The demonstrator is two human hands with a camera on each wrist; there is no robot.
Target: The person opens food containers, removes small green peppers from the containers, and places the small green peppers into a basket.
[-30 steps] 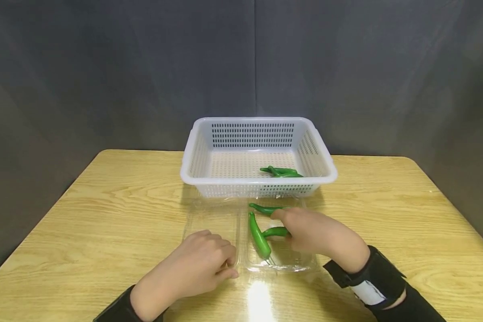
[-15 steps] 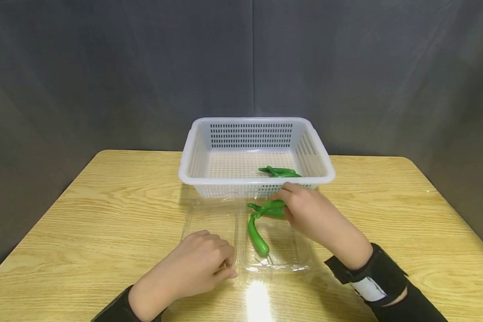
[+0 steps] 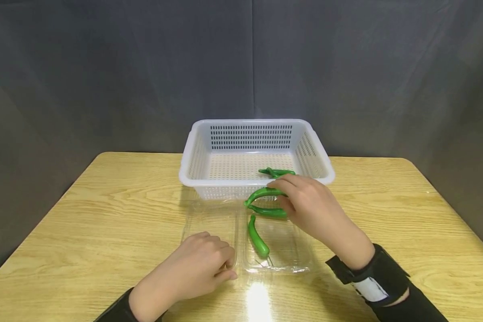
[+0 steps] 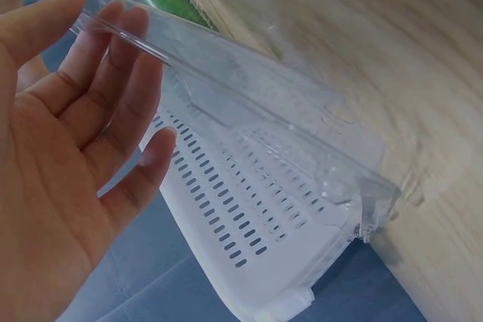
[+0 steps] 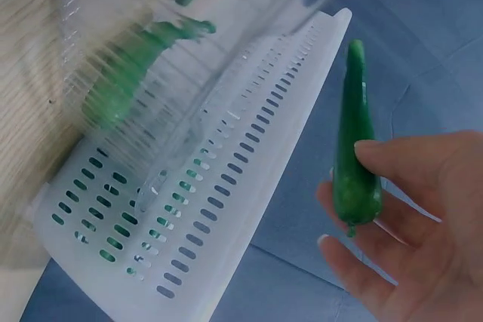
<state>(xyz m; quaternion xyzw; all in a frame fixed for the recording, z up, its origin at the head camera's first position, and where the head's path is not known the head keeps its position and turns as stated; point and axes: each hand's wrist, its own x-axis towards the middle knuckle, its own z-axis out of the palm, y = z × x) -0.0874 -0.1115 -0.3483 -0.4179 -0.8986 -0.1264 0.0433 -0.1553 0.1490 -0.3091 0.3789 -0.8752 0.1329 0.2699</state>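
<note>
My right hand (image 3: 311,203) pinches a green chili pepper (image 3: 265,192) between thumb and fingers, over the far edge of a clear plastic clamshell container (image 3: 294,268). In the right wrist view the held pepper (image 5: 356,148) points away from the palm. Two more green peppers lie in the container's right half: one (image 3: 259,239) lengthwise at its left side, the other (image 3: 269,211) crosswise at the back, partly behind my right hand. My left hand (image 3: 197,268) rests at the container's left half. Its loosely bent fingers meet the plastic edge (image 4: 151,49) in the left wrist view.
Behind the container stands a white slotted plastic basket (image 3: 229,182), with several green peppers (image 3: 279,172) at its front right. Both sit on a wood-grain table (image 3: 104,214). A dark grey curtain (image 3: 145,67) hangs behind the table.
My right hand has picked up a pepper from the container's right half and carried it back toward the basket. The lengthwise pepper shifted slightly. My left hand has stayed in place.
</note>
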